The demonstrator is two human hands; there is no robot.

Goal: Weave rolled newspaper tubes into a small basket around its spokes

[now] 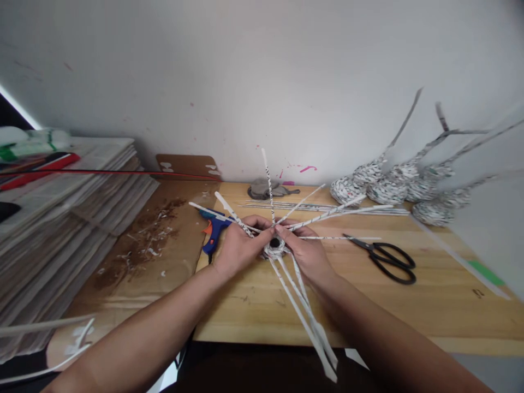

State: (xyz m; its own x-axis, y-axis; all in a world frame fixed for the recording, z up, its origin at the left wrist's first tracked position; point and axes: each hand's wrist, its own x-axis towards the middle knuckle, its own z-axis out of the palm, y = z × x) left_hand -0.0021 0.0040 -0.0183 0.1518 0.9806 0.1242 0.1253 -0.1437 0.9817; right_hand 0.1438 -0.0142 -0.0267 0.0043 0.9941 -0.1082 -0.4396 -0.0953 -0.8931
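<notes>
Between my hands is a small woven piece of rolled newspaper (275,252), round, with a dark hole in its middle. Long paper tubes (301,292) stick out from it on all sides, several of them hanging over the table's front edge. My left hand (245,243) grips its left side, thumb at the rim of the hole. On the other side my right hand (305,248) holds it, with the thumb close to the left one. Both sets of fingers are curled behind the weave and partly hidden.
Black-handled scissors (393,262) lie to the right, a blue glue gun (215,234) to the left. Woven paper gourd shapes (376,183) line the wall, beside loose paper tubes (323,208) and a grey cloth-like item (268,189). Stacked newspapers (94,218) rise at far left.
</notes>
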